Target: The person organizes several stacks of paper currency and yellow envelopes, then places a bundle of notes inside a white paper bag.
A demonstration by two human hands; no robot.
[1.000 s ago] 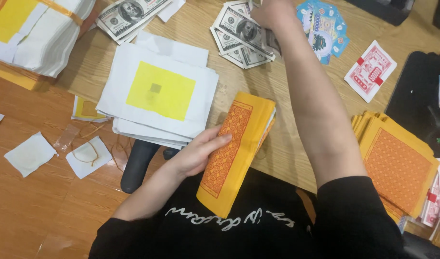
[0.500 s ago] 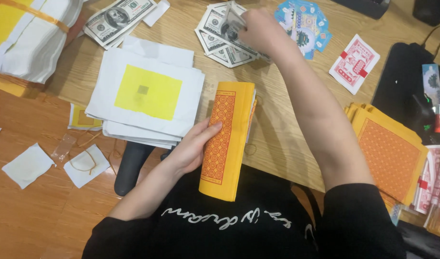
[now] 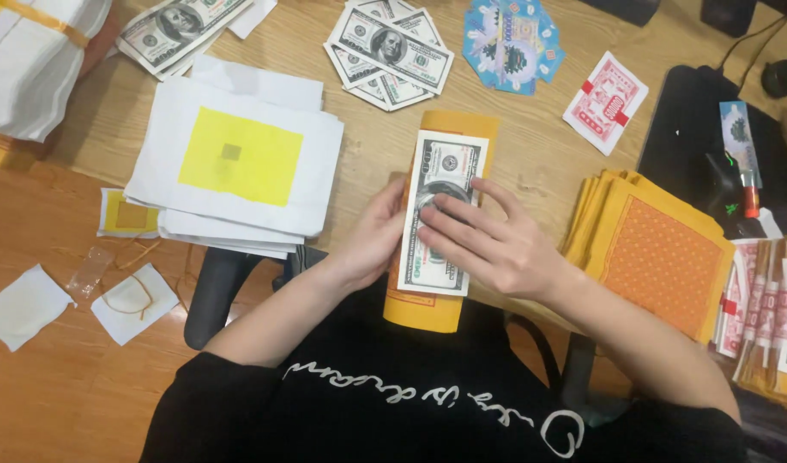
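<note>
1. Banknote [image 3: 440, 214] lies face up and lengthwise on a folded yellow-orange paper packet [image 3: 436, 313], at the near edge of the wooden table [image 3: 530, 146], just in front of the person's black shirt.
2. Far left, two small white paper squares [image 3: 24, 304] and a rubber band lie on the floor.
3. Next comes a stack of white sheets with a yellow square [image 3: 239, 159], well apart from the hands.
4. The left hand [image 3: 367, 244] cups the packet's left edge, fingers curled against the note's side.
5. The right hand [image 3: 488, 244] lies flat on the note, fingers spread and pressing it down.
6. Beyond the hands, loose banknotes [image 3: 393, 51] are fanned on the table.
7. Right of them sit blue printed papers [image 3: 513, 43] and a red-and-white slip [image 3: 606, 101].
8. Far right, a pile of orange patterned sheets [image 3: 659, 257] rests near the right forearm.
</note>
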